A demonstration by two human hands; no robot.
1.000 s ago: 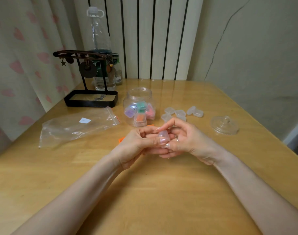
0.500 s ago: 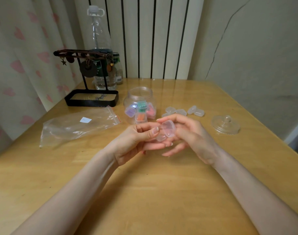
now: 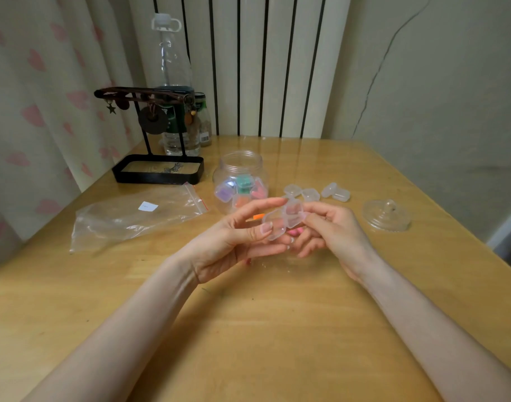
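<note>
A small clear plastic hinged box (image 3: 281, 220) is held open above the middle of the table, between both hands. My left hand (image 3: 236, 239) pinches its lower half, thumb on the front and index finger stretched over the top. My right hand (image 3: 332, 230) holds the other half with curled fingertips. Something pink (image 3: 293, 233) shows just under the box, between my fingers. A bit of orange (image 3: 258, 216) peeks out behind my left index finger.
A lidless clear jar (image 3: 240, 181) holds coloured small boxes. Several empty clear boxes (image 3: 318, 193) lie to its right, and the jar's lid (image 3: 386, 215) further right. A zip bag (image 3: 138, 213) lies at left; a black stand (image 3: 158, 168) and bottles (image 3: 175, 82) behind.
The small box was shut between my fingers a second ago; now its lid is swung fully open. My hands have drawn slightly apart and risen a little.
</note>
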